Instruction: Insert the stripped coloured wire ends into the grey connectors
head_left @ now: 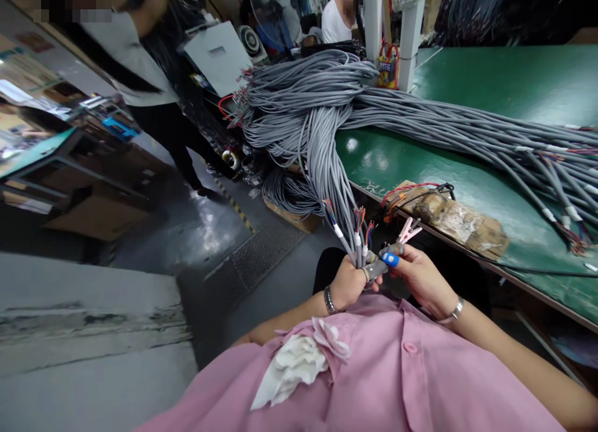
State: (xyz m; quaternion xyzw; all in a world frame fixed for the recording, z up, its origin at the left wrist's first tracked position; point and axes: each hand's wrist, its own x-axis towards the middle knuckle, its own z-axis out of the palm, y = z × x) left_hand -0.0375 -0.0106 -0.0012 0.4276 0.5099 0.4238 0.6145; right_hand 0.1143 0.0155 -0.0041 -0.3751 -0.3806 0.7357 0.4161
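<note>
Head view: my left hand (348, 282) is wrapped around a few grey cables (359, 254), coloured wire ends (359, 219) poking up, in front of my shirt (374, 357), just off the bench (467, 76) edge. My right hand (425, 282) meets it, thumb in blue cover (390, 259); can't tell what it pinches. Pink clip (409, 230) sticks up beside those fingers. Best, I'd judge: hold below the white sleeves (357, 240), ends level, wires unbent, no tug from the pile (322, 89).
</note>
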